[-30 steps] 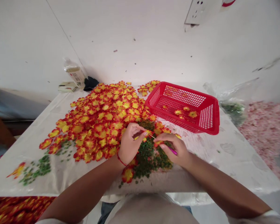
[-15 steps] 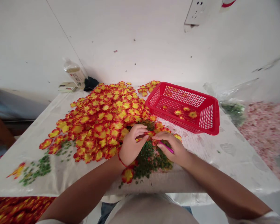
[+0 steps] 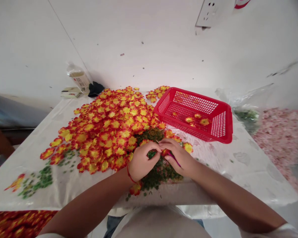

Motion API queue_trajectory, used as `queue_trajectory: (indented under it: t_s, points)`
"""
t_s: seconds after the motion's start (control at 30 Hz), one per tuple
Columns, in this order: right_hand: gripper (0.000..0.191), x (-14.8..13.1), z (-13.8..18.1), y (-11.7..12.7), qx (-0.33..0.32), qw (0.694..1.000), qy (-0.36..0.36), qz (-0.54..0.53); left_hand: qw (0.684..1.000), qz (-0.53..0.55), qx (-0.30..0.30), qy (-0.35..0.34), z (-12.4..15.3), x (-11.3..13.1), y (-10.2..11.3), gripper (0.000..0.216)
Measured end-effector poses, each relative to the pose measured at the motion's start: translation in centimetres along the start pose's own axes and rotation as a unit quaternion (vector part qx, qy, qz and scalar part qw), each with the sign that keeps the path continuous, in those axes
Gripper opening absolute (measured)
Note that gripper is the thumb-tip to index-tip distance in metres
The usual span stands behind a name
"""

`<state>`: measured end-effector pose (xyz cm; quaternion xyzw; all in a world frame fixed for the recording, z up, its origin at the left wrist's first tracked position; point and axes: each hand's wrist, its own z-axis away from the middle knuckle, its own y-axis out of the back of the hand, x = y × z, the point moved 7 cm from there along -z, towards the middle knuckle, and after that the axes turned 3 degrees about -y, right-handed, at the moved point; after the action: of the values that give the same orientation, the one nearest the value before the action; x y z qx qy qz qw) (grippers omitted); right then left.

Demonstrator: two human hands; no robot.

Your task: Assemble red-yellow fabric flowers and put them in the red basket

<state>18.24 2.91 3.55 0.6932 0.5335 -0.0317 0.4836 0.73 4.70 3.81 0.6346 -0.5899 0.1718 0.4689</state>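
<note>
My left hand [image 3: 144, 160], a red string on its wrist, has thumb and forefinger pinched together. What sits between those fingertips is too small or hidden to make out. Close against it, my right hand [image 3: 180, 156] is closed around a thin purple stick-like tool [image 3: 175, 160], mostly covered by the fingers. A red artificial flower piece [image 3: 164, 152] shows under the right fingers. Beneath both hands lies a heap of small green artificial leaf pieces [image 3: 155, 173]. A large pile of red-and-yellow artificial flower pieces [image 3: 109, 124] spreads to the left.
A red plastic basket [image 3: 206, 135] with several yellow flower pieces stands at the back right. Green bits [image 3: 41, 180] lie at the table's left. A clear-wrapped package [image 3: 79, 79] and a black cloth-like item [image 3: 95, 89] are by the wall. Pink flowers [image 3: 280, 132] are beyond the right edge.
My hands have come closer together until the fingertips meet. The right fingers now cover more of the purple tool and the flower piece. The view has shifted slightly.
</note>
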Motion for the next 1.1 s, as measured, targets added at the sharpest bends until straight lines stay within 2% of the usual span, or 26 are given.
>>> queue_trajectory:
  t_s: [0.07,0.17,0.27,0.3,0.37,0.43,0.53,0.63,0.83,1.1]
  points:
    - [0.034,0.0,0.0,0.0,0.004,0.999,0.003,-0.033,1.000,0.003,-0.018,-0.010,0.0,0.3,-0.3,0.014]
    - [0.030,0.2,0.2,0.6,0.052,0.997,-0.010,-0.051,0.997,0.060,-0.037,-0.008,0.1,0.3,-0.8,0.011]
    - [0.026,1.2,0.6,1.5,0.112,0.989,-0.070,-0.064,0.991,0.131,0.022,0.021,0.1,-0.7,-0.1,0.019]
    - [0.024,1.6,0.7,1.8,0.132,0.984,-0.091,-0.074,0.992,0.115,0.052,0.028,0.0,-1.1,0.4,0.019]
    - [0.021,2.2,0.9,2.3,0.171,0.973,-0.119,-0.103,0.996,0.009,0.091,0.023,-0.3,-1.5,1.4,0.018]
    - [0.020,2.6,1.0,2.7,0.204,0.962,-0.126,-0.133,0.991,-0.111,0.073,0.014,-0.8,-1.5,1.7,0.021]
    - [0.023,2.5,1.3,3.1,0.233,0.953,-0.113,-0.159,0.976,-0.220,-0.006,0.002,-1.6,-1.5,1.1,0.018]
    - [0.024,2.1,1.5,3.2,0.240,0.951,-0.099,-0.168,0.967,-0.249,-0.049,-0.009,-1.8,-1.5,0.5,0.015]
    - [0.023,1.4,1.3,3.1,0.212,0.964,-0.081,-0.136,0.959,-0.256,-0.121,-0.015,-1.3,-2.2,-1.0,0.020]
    - [0.023,0.6,0.7,3.0,0.157,0.982,-0.052,-0.093,0.951,-0.278,-0.138,-0.010,-1.0,-2.3,-1.4,0.020]
